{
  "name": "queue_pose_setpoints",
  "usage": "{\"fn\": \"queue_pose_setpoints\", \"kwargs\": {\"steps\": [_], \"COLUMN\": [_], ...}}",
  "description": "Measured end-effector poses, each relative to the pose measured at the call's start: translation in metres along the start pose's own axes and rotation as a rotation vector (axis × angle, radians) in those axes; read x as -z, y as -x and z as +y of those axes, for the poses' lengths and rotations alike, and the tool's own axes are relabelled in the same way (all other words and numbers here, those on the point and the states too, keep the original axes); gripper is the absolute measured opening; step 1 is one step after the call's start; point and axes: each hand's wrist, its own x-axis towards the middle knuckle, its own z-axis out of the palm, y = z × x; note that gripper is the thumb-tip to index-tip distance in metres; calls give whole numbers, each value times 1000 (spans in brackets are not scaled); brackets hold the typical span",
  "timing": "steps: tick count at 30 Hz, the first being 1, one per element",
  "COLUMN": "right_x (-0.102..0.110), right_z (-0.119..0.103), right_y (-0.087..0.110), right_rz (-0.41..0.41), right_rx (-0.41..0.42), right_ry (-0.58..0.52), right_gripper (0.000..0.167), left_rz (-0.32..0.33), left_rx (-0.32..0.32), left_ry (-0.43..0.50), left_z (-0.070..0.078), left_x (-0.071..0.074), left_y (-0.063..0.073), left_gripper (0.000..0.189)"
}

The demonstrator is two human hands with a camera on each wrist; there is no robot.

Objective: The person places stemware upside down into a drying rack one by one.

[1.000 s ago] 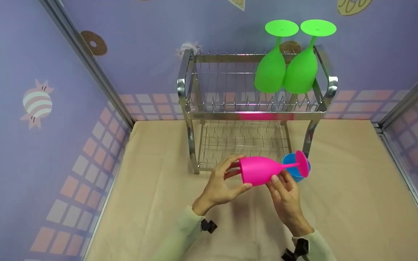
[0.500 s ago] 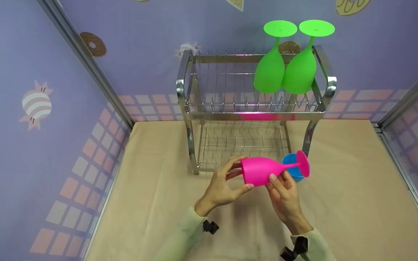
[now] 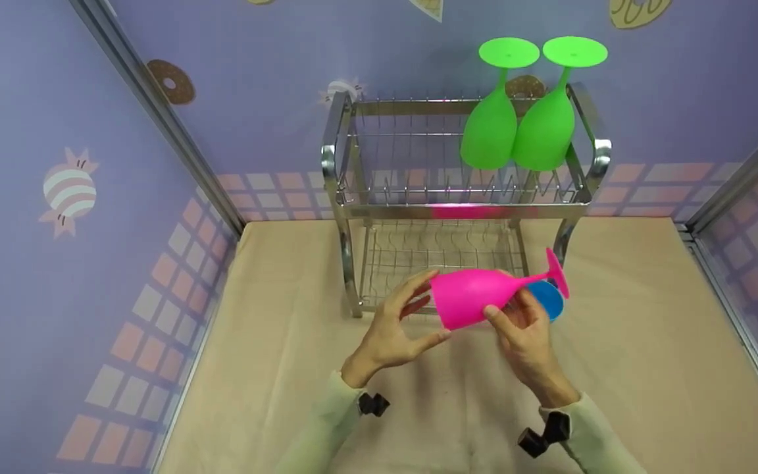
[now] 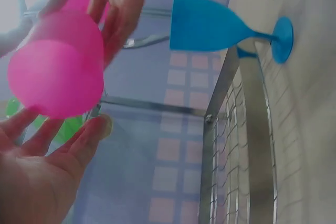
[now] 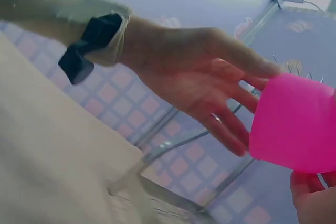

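Note:
A pink goblet [image 3: 474, 297] is held sideways above the table in front of the rack, its foot to the right and slightly raised. My right hand [image 3: 527, 336] grips the bowl near the stem, thumb on the near side. At the mouth of the bowl, my left hand [image 3: 392, 329] holds the rim between thumb and fingertips; the right wrist view shows these fingertips right at the pink rim [image 5: 294, 124]. Partly hidden behind the pink goblet, a blue goblet [image 3: 548, 299] stands upright on the table, seen more fully in the left wrist view [image 4: 207, 23].
A two-tier metal dish rack [image 3: 461, 210] stands at the back, against the patterned wall. Two green goblets [image 3: 489, 131] lean upside down on the right of its top tier. The lower wire tier [image 3: 445, 257] sits close to the table [image 3: 649, 342].
The goblet's foot has tipped upward and the bowl has risen slightly, with the right hand moving along. The left hand has shifted a little left at the rim.

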Motion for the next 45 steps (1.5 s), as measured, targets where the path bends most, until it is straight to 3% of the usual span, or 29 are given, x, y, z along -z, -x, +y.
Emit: {"fn": "queue_pose_setpoints", "kwargs": {"steps": [3, 8, 18, 23, 29, 34, 38, 45], "right_x": [-2, -12, -48, -67, -87, -97, -102, -105], "right_z": [-22, -68, -136, -159, -180, -186, -186, -183], "right_y": [-14, -43, -105, -127, -141, -156, -171, -197], "right_rz": [-74, -199, -444, -540, -535, -527, -512, -480], "right_rx": [65, 108, 175, 252, 387, 440, 410, 288], "right_ry": [142, 387, 765, 891, 991, 1080, 1109, 1144], "right_gripper": [62, 65, 67, 65, 66, 63, 58, 51], "left_rz": [18, 108, 346, 385, 361, 346, 344, 386], "left_rx": [-4, 24, 149, 217, 265, 326, 358, 375], "left_ry": [-25, -87, -399, -476, -518, -496, -468, -455], "left_z": [-2, -8, -26, -32, -37, -42, -47, -58], "left_x": [15, 41, 80, 91, 103, 106, 105, 99], "left_y": [2, 6, 17, 23, 17, 12, 7, -5], "left_gripper": [84, 77, 58, 56, 57, 56, 53, 49]}}
